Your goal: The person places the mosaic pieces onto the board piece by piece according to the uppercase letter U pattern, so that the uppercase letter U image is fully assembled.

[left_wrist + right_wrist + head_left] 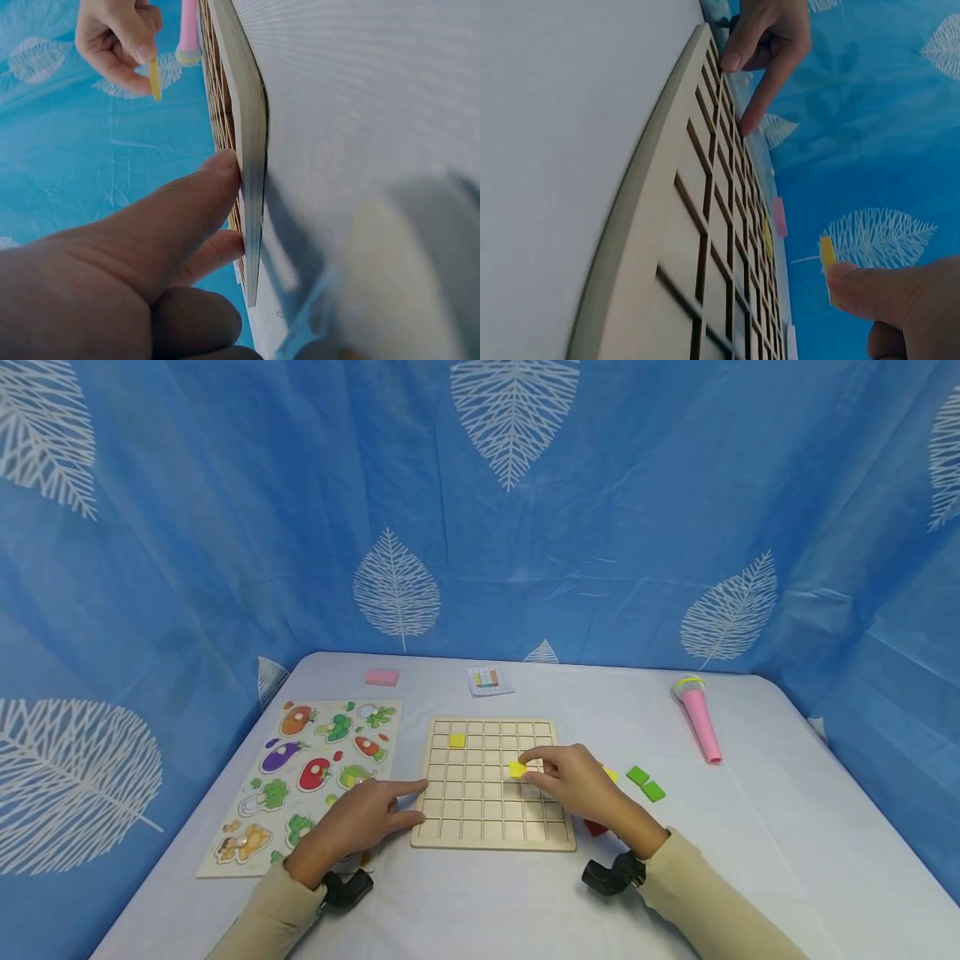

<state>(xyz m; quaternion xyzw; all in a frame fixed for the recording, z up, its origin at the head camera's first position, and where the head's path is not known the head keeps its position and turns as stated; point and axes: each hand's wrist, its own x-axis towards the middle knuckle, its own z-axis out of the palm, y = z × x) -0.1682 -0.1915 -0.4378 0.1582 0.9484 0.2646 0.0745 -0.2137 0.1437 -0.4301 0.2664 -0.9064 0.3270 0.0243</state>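
Observation:
A wooden grid board [480, 842] lies flat on the table, with one yellow square tile [457, 741] in a cell near its far left corner. Above the board's right half, my right hand [568, 777] pinches another yellow tile [828, 270] between thumb and finger; the right wrist view shows it raised off the grid. My left hand [363, 817] touches the board's left edge with extended thumb and index finger, the other fingers folded in, as the left wrist view [187, 202] shows from close by.
Left of the board is a vegetable puzzle [243, 793]. Green tiles [653, 791] and a partly hidden red tile [596, 828] lie at the right. Farther back are a pink block [382, 677], a pattern card [490, 681] and a pink toy microphone [700, 718].

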